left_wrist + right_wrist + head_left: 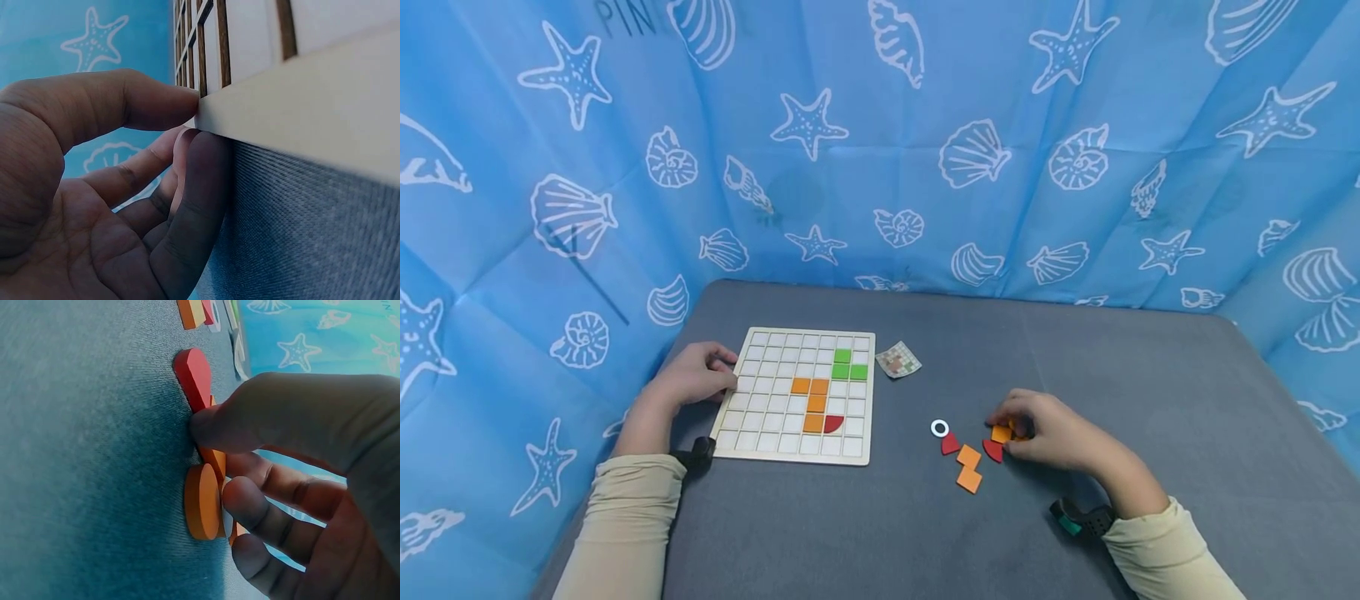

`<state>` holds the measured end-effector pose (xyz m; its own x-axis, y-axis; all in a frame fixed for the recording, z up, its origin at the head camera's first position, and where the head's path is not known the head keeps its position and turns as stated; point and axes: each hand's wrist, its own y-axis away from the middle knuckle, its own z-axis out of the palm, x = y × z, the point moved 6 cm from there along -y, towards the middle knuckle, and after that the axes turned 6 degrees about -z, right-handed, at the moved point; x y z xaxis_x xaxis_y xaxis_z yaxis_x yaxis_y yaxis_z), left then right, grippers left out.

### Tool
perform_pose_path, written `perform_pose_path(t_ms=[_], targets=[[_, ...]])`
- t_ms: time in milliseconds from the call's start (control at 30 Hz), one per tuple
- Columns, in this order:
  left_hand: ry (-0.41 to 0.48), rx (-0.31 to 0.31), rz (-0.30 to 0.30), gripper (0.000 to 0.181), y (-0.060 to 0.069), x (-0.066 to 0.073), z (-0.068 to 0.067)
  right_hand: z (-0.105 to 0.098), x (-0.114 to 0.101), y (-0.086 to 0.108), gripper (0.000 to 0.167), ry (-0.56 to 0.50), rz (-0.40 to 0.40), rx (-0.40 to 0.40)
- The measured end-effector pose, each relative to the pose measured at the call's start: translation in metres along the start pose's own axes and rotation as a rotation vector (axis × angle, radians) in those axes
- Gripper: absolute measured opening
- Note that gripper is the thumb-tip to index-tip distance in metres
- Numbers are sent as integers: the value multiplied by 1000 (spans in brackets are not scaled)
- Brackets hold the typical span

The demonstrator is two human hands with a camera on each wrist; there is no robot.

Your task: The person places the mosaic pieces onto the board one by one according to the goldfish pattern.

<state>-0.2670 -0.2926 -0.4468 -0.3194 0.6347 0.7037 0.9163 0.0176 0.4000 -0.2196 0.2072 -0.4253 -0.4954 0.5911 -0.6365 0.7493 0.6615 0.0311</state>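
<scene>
On the left, my left hand (700, 375) pinches the left edge of a pale wooden grid board (767, 402), thumb on the rim in the left wrist view. Green squares (842, 356), several orange squares (816, 403) and a red quarter-circle (833, 423) lie in the board's cells. Over the loose pieces, my right hand (1052, 429) has thumb and fingertips about an orange square tile (1002, 433). Beside the thumb lies a red quarter-circle piece (192, 375). A round-edged orange piece (202, 503) rests near the other fingers, which partly hide the pieces behind.
Between board and right hand lie a white ring (940, 428), another red piece (951, 443) and two orange squares, one being the nearer square (969, 479). A small pattern card (898, 360) sits by the board's right edge. A blue curtain (880, 150) surrounds the grey table (850, 533).
</scene>
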Motion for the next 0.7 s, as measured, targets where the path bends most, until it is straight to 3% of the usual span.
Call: perform_pose_path(t_ms=[700], targets=[[-7,20,-9,53,3,4,-1,-4,-9,-3,31,29,-46,136]])
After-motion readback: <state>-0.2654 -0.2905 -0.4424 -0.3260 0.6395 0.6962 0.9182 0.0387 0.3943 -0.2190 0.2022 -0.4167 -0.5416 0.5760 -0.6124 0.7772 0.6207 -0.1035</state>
